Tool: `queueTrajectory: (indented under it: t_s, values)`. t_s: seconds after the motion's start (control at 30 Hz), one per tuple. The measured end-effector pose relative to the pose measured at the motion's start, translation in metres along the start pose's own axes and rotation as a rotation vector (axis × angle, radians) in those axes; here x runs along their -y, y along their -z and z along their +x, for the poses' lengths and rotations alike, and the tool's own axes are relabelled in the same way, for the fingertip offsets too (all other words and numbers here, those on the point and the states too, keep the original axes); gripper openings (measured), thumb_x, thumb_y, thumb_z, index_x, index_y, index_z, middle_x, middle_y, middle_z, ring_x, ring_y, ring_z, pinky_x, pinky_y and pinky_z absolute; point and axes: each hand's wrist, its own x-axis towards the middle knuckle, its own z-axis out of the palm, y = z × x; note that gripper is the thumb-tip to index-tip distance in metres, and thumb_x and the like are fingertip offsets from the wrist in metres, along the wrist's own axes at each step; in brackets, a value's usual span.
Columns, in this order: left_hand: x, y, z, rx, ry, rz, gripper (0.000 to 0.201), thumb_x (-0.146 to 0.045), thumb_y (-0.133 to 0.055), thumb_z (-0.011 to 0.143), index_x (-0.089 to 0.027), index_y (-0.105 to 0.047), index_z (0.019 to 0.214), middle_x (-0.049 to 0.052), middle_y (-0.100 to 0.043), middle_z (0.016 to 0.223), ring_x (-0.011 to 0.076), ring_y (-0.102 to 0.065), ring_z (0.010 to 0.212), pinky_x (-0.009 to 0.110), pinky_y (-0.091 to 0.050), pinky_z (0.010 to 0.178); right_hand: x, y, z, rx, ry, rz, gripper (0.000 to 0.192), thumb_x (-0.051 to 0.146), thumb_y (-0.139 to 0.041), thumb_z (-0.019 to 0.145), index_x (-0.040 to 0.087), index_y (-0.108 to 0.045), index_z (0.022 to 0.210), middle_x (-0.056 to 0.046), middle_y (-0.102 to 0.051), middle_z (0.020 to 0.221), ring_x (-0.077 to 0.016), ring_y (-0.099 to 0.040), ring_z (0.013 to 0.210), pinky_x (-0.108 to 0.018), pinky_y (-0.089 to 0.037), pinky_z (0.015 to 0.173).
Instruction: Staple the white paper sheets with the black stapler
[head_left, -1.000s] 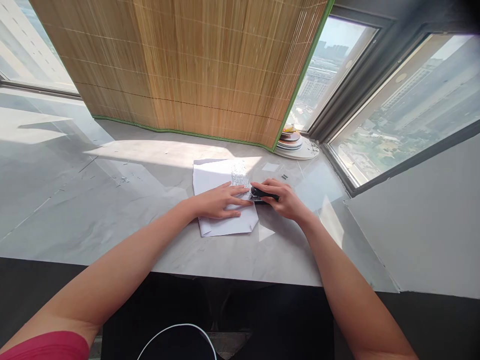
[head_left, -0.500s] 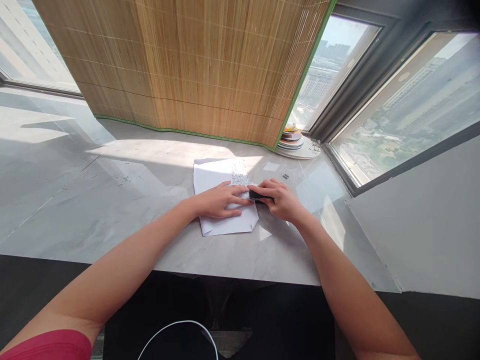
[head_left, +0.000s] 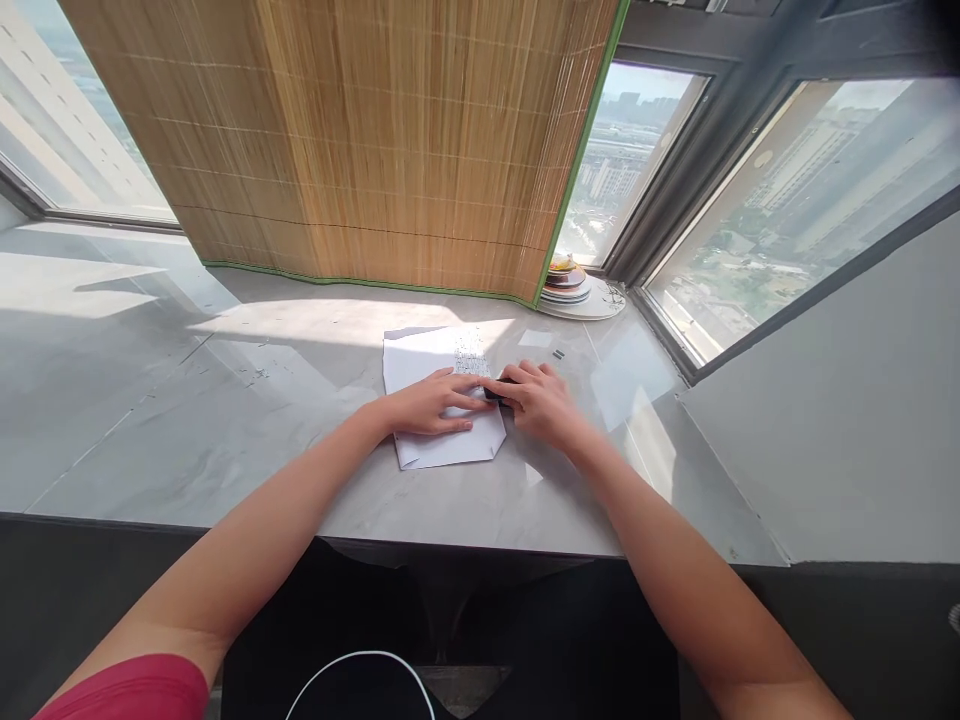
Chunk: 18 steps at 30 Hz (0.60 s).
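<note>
A stack of white paper (head_left: 420, 362) lies on the grey marble counter (head_left: 225, 420), with a patch of many staples near its right edge. My left hand (head_left: 429, 403) rests flat on the paper, fingers spread, pinning it down. My right hand (head_left: 538, 400) covers a black stapler (head_left: 495, 392) at the paper's right edge and presses on it; only the stapler's tip shows between my two hands.
A bamboo blind (head_left: 375, 140) hangs behind the counter. A stack of plates (head_left: 566, 285) sits at the back right by the window. A small dark strip of staples (head_left: 559, 354) lies right of the paper. Loose staples (head_left: 259, 375) are scattered on the left.
My right hand has closed down over the stapler, hiding most of it. The view has shifted slightly; the left hand stays flat on the paper.
</note>
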Motion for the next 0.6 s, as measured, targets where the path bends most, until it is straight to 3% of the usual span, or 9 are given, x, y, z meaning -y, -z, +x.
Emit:
queueTrajectory:
  t_s: [0.2,0.33,0.43,0.5,0.57,0.6]
  values:
    - [0.0,0.0,-0.001,0.017,0.033,-0.015,0.043,-0.047,-0.055,0.103,-0.04,-0.061,0.145,0.005,-0.039,0.167,0.0331,-0.038,0.152,0.057,-0.022,0.127,-0.036,0.004,-0.007,-0.106,-0.101,0.213,0.051,0.017,-0.057,0.094,0.032,-0.064,0.142,-0.006,-0.072,0.113,-0.0259,-0.06,0.102,-0.04,-0.048,0.094]
    - [-0.003,0.005,0.0,-0.044,0.016,-0.093,0.042,-0.053,-0.062,0.098,-0.035,-0.07,0.136,0.007,-0.047,0.162,0.0331,-0.044,0.148,0.053,-0.029,0.125,-0.053,0.006,-0.013,-0.117,-0.169,0.27,0.073,0.023,-0.066,0.088,0.035,-0.045,0.157,-0.005,-0.067,0.132,-0.0275,-0.062,0.115,-0.041,-0.051,0.098]
    - [0.004,0.016,-0.002,-0.352,0.044,-0.242,0.037,-0.055,-0.059,0.099,-0.026,-0.081,0.107,0.011,-0.066,0.139,0.0301,-0.058,0.131,0.047,-0.042,0.113,-0.053,0.003,-0.012,-0.13,-0.274,0.253,0.079,0.023,-0.073,0.08,0.035,-0.048,0.154,-0.004,-0.07,0.129,-0.0286,-0.065,0.111,-0.041,-0.052,0.093]
    - [0.016,0.024,-0.007,-0.683,0.126,-0.42,0.051,-0.056,-0.051,0.102,-0.021,-0.074,0.073,0.01,-0.074,0.095,0.0239,-0.068,0.098,0.04,-0.051,0.093,-0.044,0.001,-0.008,-0.21,-0.372,0.236,0.064,0.025,-0.073,0.08,0.032,-0.059,0.142,-0.004,-0.074,0.118,-0.0287,-0.067,0.105,-0.041,-0.052,0.09]
    - [0.031,0.031,-0.013,-0.957,0.211,-0.648,0.065,-0.057,-0.048,0.103,-0.021,-0.049,0.049,0.004,-0.053,0.057,0.0168,-0.057,0.063,0.034,-0.048,0.068,-0.024,0.002,-0.001,-0.323,-0.429,0.243,0.05,0.026,-0.069,0.083,0.029,-0.063,0.133,-0.005,-0.074,0.112,-0.0276,-0.068,0.101,-0.04,-0.051,0.087]
    - [0.037,0.033,-0.017,-1.039,0.237,-0.758,0.068,-0.057,-0.05,0.102,-0.021,-0.037,0.045,0.001,-0.04,0.049,0.0143,-0.048,0.054,0.032,-0.043,0.059,-0.01,0.003,0.005,-0.363,-0.432,0.249,0.045,0.026,-0.066,0.085,0.028,-0.063,0.13,-0.005,-0.074,0.112,-0.0267,-0.067,0.099,-0.038,-0.051,0.085]
